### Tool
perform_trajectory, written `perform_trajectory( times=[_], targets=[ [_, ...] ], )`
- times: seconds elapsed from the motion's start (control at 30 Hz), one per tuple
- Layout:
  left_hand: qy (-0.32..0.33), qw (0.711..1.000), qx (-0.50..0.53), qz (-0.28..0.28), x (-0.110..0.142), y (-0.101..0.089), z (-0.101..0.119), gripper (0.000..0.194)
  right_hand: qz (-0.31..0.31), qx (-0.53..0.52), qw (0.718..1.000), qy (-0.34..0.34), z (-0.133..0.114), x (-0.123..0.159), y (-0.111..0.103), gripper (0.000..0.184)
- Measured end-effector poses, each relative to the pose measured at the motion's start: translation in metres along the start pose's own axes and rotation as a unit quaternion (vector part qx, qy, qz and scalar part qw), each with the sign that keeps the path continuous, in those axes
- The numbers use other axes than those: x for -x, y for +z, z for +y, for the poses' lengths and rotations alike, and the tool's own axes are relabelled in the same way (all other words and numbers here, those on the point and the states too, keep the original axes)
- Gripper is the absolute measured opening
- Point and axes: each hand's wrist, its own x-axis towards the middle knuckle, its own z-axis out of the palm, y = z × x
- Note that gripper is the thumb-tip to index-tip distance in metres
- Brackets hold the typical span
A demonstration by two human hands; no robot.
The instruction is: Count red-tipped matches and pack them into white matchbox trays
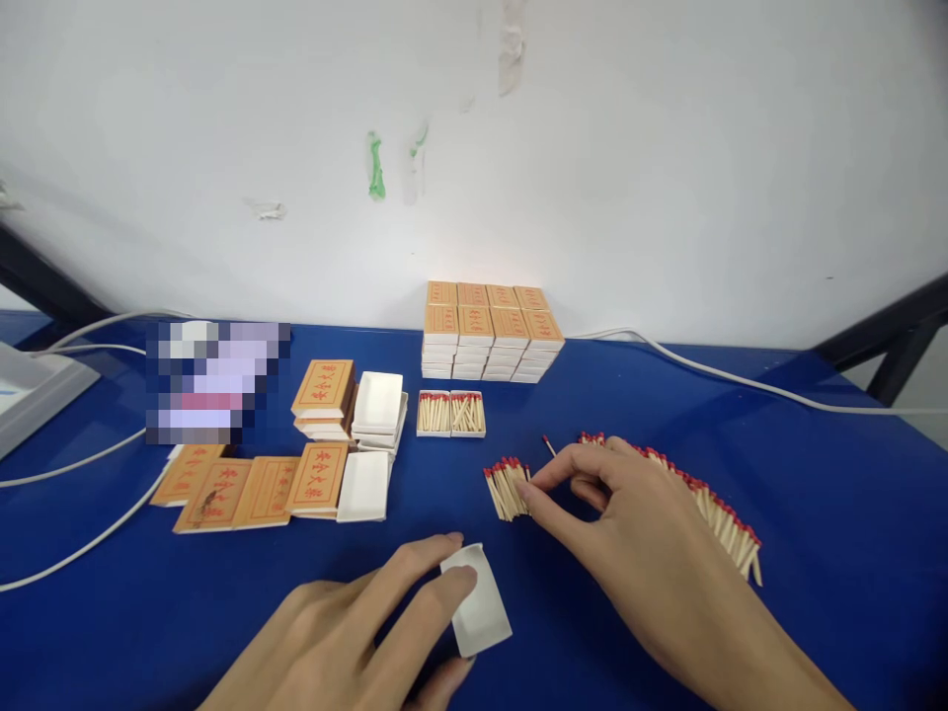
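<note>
My left hand [370, 622] pinches a small white matchbox tray [481, 607] between thumb and fingers, low on the blue table [815, 494]. My right hand [629, 533] reaches left, its thumb and forefinger touching a small bunch of red-tipped matches [506, 486]. Behind that hand a long row of loose matches [722, 518] lies across the table. One single match [549, 445] lies apart from the bunch.
Two filled trays of matches [450, 413] lie mid-table. A block of stacked matchboxes [489, 331] stands by the white wall. Orange sleeves [244, 489] and empty white trays [376, 415] are at the left. White cables [74, 464] and a grey device [30, 390] sit far left.
</note>
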Motion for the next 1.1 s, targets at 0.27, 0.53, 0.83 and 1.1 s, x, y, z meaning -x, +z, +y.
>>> perform_trajectory(
  times=[0.27,0.53,0.83,1.1],
  targets=[
    [-0.002,1.000,0.000,0.007,0.0015,-0.0011,-0.0007,0.038,0.003,0.001,1.000,-0.007,-0.0011,0.0005,-0.0009,0.030],
    [0.003,1.000,-0.003,0.016,0.0012,0.0031,-0.0004,0.038,0.018,0.004,0.999,-0.029,-0.0046,-0.0012,-0.0018,0.035],
    [0.000,1.000,-0.006,0.004,-0.0004,0.0002,-0.0006,0.040,0.021,-0.010,0.999,-0.036,-0.0029,-0.0012,-0.0010,0.035],
    [-0.002,1.000,0.001,0.002,0.0027,0.0012,-0.0006,0.038,0.031,0.017,0.998,-0.058,-0.0025,-0.0014,-0.0013,0.028]
  ],
)
